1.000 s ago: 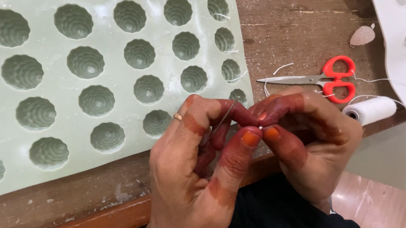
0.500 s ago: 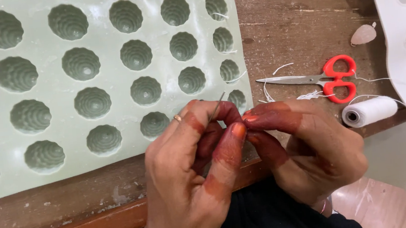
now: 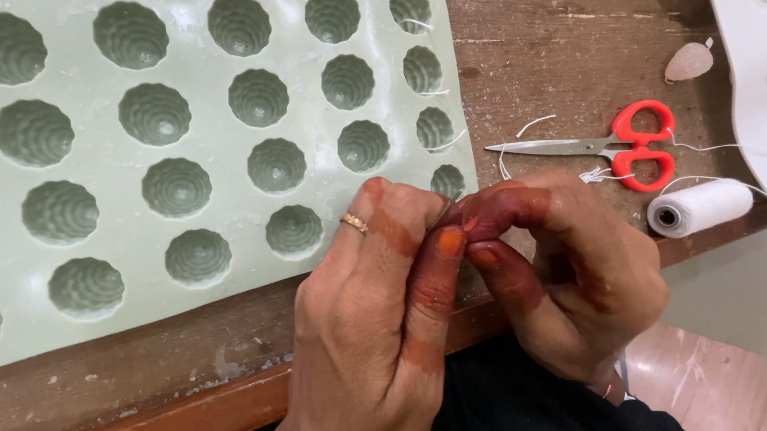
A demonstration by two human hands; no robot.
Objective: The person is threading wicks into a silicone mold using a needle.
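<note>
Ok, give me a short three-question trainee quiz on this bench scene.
1. True or false: the scissors have red handles.
2. Which lies nearest the white thread spool? A) the green mould B) the scissors C) the pink wax piece
3. Fill in: the left hand and right hand meet fingertip to fingertip over the table's ____ edge.

Key
1. True.
2. B.
3. Front: the fingertips pinch together just off the mould's lower right corner; a thin needle barely shows between them.
</note>
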